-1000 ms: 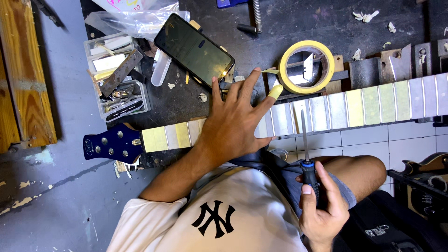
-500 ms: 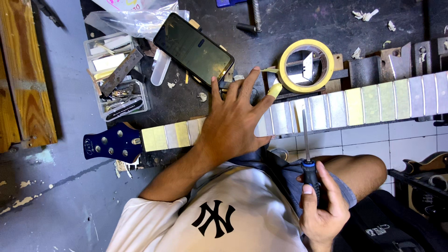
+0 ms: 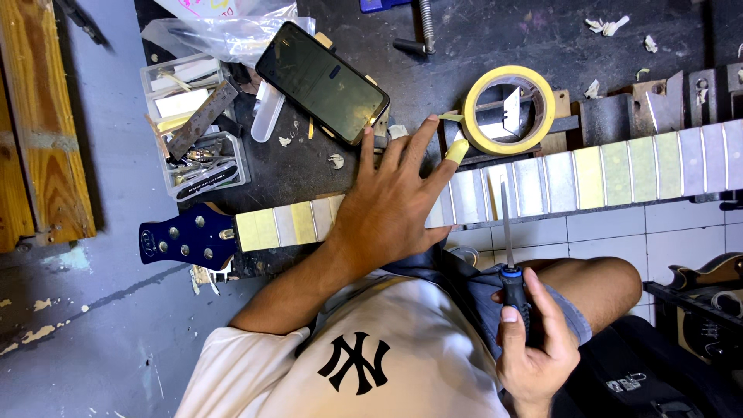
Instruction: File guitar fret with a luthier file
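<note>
Nothing has shifted: the left hand (image 3: 387, 209) stays spread flat on the taped guitar neck (image 3: 542, 182), the right hand (image 3: 534, 340) still gripping the screwdriver (image 3: 508, 255).

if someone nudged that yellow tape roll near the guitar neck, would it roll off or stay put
The yellow tape roll lies flat on its side on the dark bench, so a nudge would probably slide it, not roll it. It is a hollow ring, so likely light and easy to shift. A loose tape end sticks out toward the left hand, which might drag or catch.
</note>
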